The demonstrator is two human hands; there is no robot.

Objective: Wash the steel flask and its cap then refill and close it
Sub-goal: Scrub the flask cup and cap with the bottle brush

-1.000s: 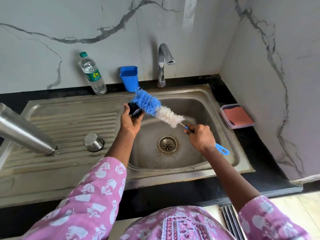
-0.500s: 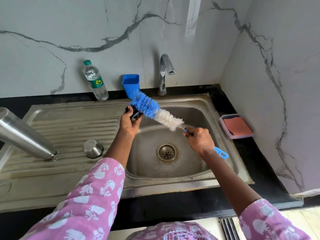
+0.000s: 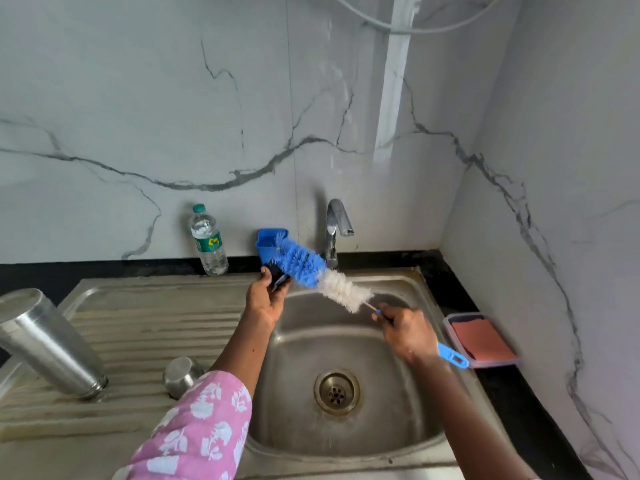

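My left hand grips a small black flask cap over the back left corner of the sink basin. My right hand holds the blue handle of a bottle brush, whose blue and white bristles lie against the cap. The steel flask stands mouth down and tilted on the ribbed drainboard at the left. A small steel cup lid sits upside down on the drainboard near my left sleeve.
A tap stands behind the basin, next to a blue plastic holder. A plastic water bottle stands against the marble wall. A tray with an orange sponge lies on the black counter at the right.
The view has tilted upward, showing more wall. Both hands keep their grips; the brush has shifted slightly up against the cap.
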